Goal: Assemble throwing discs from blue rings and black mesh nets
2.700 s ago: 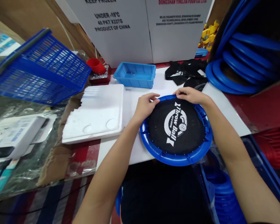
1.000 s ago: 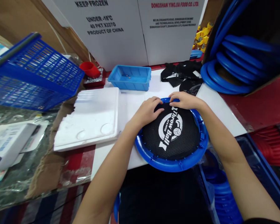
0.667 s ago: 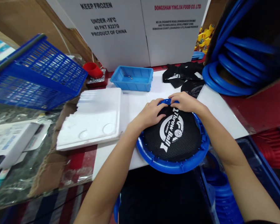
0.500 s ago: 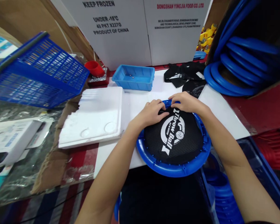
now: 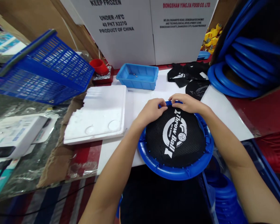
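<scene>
In front of me a round blue plastic ring (image 5: 164, 172) lies at the table's near edge, with a black mesh disc (image 5: 193, 141) inside it printed "Throw Ball" in white. My left hand (image 5: 154, 109) is closed on the far rim, its thumb and fingers pinching the mesh edge against the ring. Just to its right, my right hand (image 5: 185, 102) also grips the far rim, fingers curled over the ring and thumb on the mesh. Small pegs run around the ring's inner edge. The fingertips hide part of the far rim.
Behind the ring stand a light-blue tray (image 5: 140, 84) with a few small bits and some black mesh pieces (image 5: 179, 76). To the left are a white foam slab (image 5: 100, 115), a blue basket (image 5: 46, 71) and a red cup (image 5: 99, 67). Blue rings (image 5: 233, 84) fill a box at right.
The view has shifted slightly. Both hands stay at the far rim; my left fingers have curled in tighter, and the right fingers have shifted a little along the edge.
</scene>
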Demonstrator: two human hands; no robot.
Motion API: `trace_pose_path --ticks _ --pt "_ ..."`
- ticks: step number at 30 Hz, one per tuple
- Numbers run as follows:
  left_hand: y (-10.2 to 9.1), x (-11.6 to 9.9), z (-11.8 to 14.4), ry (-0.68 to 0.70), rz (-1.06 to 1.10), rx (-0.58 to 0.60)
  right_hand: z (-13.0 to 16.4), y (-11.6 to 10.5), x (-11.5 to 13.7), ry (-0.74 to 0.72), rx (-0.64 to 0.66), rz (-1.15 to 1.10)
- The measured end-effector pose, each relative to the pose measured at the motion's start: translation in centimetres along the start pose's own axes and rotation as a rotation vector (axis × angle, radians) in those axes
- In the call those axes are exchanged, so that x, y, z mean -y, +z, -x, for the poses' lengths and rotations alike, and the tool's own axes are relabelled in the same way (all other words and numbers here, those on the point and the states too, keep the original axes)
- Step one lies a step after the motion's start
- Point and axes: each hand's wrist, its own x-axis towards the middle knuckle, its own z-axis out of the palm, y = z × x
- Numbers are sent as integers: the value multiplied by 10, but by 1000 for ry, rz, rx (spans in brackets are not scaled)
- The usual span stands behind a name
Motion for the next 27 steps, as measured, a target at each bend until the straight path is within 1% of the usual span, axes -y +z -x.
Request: trace_pose_path --ticks 2,5,7,10,14,21,24,27 --pt "-2 3 -4 -44 130 -44 -2 3 -1 34 -16 -34" --pt "0 6 -7 -86 223 -88 -5 7 -5 69 -39 -115" --pt "3 7 -8 -114 230 -110 -7 9 -9 90 -52 -166" --pt "10 8 -10 -154 185 -145 -9 10 -14 122 -55 -206" --pt "16 10 -12 -173 175 -200 -11 11 -17 167 -56 -183" --pt "19 13 -12 -159 271 -267 -14 11 -16 222 -55 -134" --pt "19 13 -13 -159 302 -267 -15 10 -16 232 -51 -137" --pt "17 14 -14 -168 362 -238 -16 9 -16 236 -43 -155"
